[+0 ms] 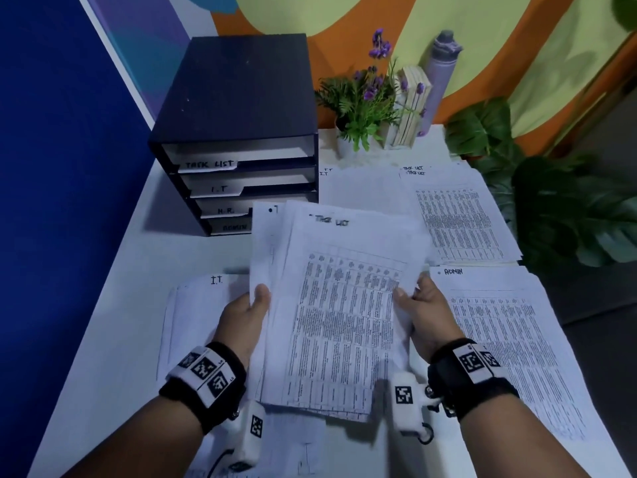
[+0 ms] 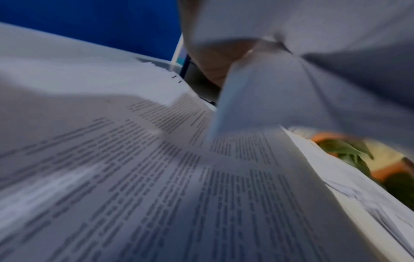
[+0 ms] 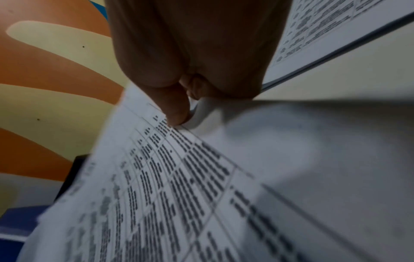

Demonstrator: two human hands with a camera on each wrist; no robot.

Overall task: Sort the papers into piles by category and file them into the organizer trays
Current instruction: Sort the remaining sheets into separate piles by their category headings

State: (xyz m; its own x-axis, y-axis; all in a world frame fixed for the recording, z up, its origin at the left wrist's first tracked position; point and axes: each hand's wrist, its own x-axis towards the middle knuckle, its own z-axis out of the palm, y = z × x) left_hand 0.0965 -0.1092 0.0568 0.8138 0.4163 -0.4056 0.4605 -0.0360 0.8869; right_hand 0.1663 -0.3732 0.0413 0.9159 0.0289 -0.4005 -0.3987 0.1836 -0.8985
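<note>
Gripping a loose stack of white printed sheets (image 1: 331,315) by its side edges, the left hand (image 1: 246,317) and the right hand (image 1: 422,313) hold it just above the white table (image 1: 113,339). On each hand the thumb lies on top and the fingers curl beneath, hidden by paper in the head view; the right wrist view shows the right thumb tip pressing the top sheet, while the left wrist view is too blurred to show more than a bit of palm. The top sheet's heading reads "TASK LIST"; the sheets under it fan out unevenly, their headings cut off.

Under the left hand lies a flat pile of white papers headed "I.T" (image 1: 193,305), mostly covered. Beside the right hand lies a pile headed "ADMIN" (image 1: 510,332). Farther back sits a pile headed "TASK LIST" (image 1: 458,219), with another "I.T" pile (image 1: 358,188) partly beneath it. At the far left stands a dark blue four-tray organizer (image 1: 241,108), labelled TASK LIST, I.T, H.R and ADMIN; the held stack overlaps its lowest trays.
</note>
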